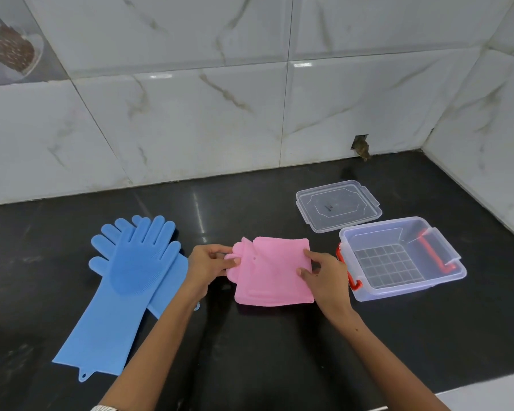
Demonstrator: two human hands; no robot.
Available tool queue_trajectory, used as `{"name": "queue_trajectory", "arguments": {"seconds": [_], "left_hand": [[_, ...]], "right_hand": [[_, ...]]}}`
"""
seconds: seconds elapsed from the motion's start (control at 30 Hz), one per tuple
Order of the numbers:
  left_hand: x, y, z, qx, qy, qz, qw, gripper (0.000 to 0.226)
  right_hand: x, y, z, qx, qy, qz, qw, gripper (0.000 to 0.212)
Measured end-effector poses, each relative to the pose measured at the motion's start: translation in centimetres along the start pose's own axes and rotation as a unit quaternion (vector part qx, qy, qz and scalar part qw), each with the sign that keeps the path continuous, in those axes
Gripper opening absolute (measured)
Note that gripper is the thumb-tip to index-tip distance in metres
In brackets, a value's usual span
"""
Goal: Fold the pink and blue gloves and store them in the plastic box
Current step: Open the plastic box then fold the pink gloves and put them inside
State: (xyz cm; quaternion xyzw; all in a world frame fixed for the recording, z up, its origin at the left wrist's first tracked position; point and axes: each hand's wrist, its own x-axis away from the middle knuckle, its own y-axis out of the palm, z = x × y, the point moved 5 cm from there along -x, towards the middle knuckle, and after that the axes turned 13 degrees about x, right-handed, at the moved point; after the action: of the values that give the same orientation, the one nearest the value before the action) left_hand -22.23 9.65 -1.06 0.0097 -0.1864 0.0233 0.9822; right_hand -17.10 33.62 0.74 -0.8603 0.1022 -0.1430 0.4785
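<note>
The pink gloves (272,272) are folded into a square bundle, held just above the black counter at centre. My left hand (209,266) pinches the bundle's left edge, where fingertips of the glove stick out. My right hand (324,275) grips its right edge. The blue gloves (125,289) lie flat and unfolded on the counter to the left, one stacked on the other, fingers pointing to the wall. The clear plastic box (445,274) with orange latches stands open and empty to the right of the bundle.
The box's clear lid (337,204) lies flat behind the box, near the wall. White marble tiles close the counter at the back and right. The counter's front edge (457,387) runs at the lower right.
</note>
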Motion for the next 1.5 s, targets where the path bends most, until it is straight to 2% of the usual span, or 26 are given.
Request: {"name": "queue_trajectory", "arguments": {"seconds": [0.3, 0.53, 0.7, 1.07, 1.27, 1.5], "left_hand": [[3.5, 2.4, 5.9, 0.048, 0.065, -0.025, 0.996, 0.023], [5.2, 12.9, 8.4, 0.091, 0.093, -0.066, 0.989, 0.026], [5.7, 20.4, 7.6, 0.071, 0.094, -0.037, 0.992, 0.028], [7.3, 24.2, 4.5, -0.055, 0.106, 0.101, 0.988, 0.024], [7.5, 24.3, 3.7, -0.119, 0.101, 0.137, 0.978, 0.023], [7.5, 25.0, 4.3, -0.211, 0.129, 0.137, 0.959, 0.013]], "right_hand": [[-0.1, -8.3, -0.1, -0.064, -0.055, 0.034, 0.996, 0.048], [-2.3, -17.4, 6.4, -0.091, -0.065, 0.051, 0.992, 0.049], [-4.7, -21.0, 12.1, -0.085, -0.059, 0.038, 0.994, 0.048], [-8.9, -17.5, 17.1, -0.032, -0.105, -0.011, 0.994, 0.050], [-8.9, -15.9, 17.5, 0.017, -0.118, 0.008, 0.993, 0.053], [-8.9, -15.6, 16.9, 0.090, -0.135, 0.014, 0.987, 0.060]]}}
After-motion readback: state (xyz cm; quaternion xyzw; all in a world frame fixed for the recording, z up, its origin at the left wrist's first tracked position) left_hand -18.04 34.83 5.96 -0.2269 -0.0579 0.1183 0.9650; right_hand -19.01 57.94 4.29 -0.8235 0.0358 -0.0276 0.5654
